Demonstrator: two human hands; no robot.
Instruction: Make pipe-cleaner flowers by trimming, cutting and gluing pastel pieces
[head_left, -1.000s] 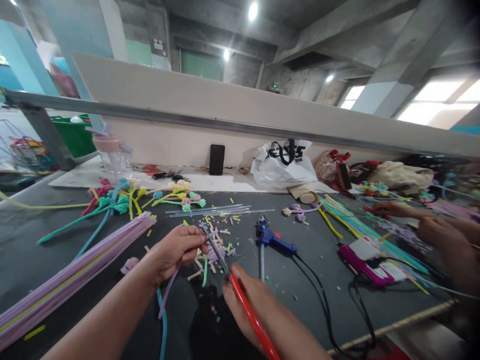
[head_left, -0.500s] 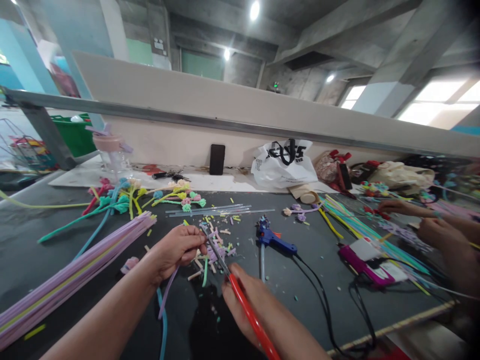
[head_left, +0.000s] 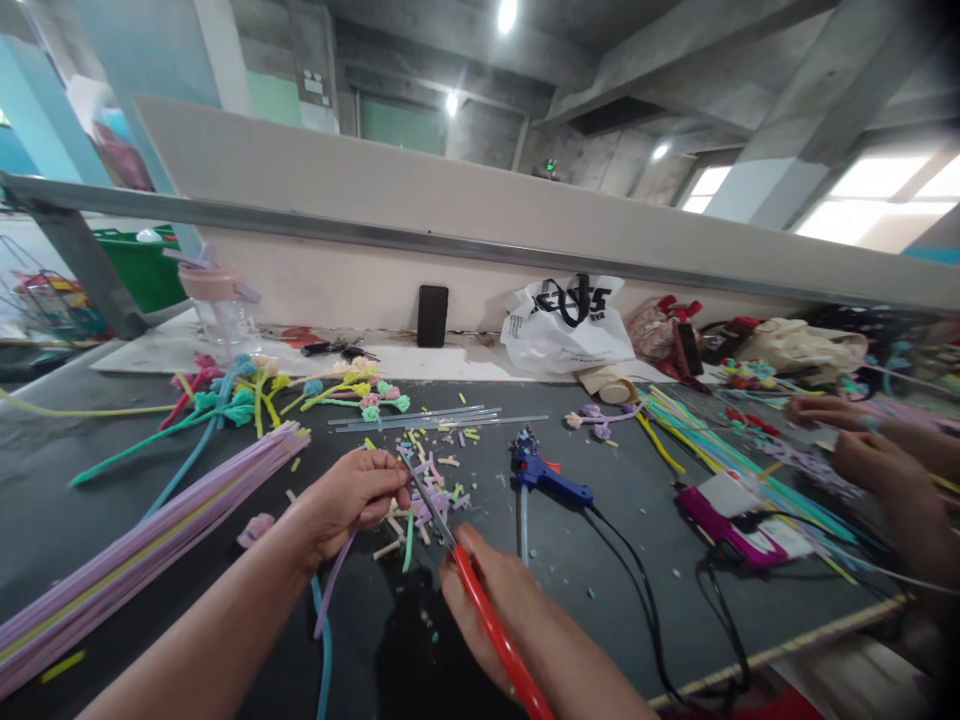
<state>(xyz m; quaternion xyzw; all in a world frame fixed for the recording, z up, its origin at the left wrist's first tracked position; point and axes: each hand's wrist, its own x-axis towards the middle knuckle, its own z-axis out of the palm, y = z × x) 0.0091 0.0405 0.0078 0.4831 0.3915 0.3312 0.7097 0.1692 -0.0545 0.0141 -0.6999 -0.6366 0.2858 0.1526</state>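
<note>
Presently I have the lilac chenille stem (head_left: 335, 585) hanging below my left hand (head_left: 366, 492), its fingers pinched closed on it. My right hand (head_left: 495, 592) is wrapped around the red-handled scissors (head_left: 475, 594), tips at the left fingertips; whether the blades touch the stem, I can't tell. Just beyond lie cut stem pieces (head_left: 435, 495). Rightward, dark tabletop (head_left: 615, 592) gives me room out to the glue gun (head_left: 553, 483) and its black cord (head_left: 649, 602); the front edge (head_left: 787, 648) slants past that. Leftward, the stem bundle (head_left: 172, 532) runs near my forearm.
</note>
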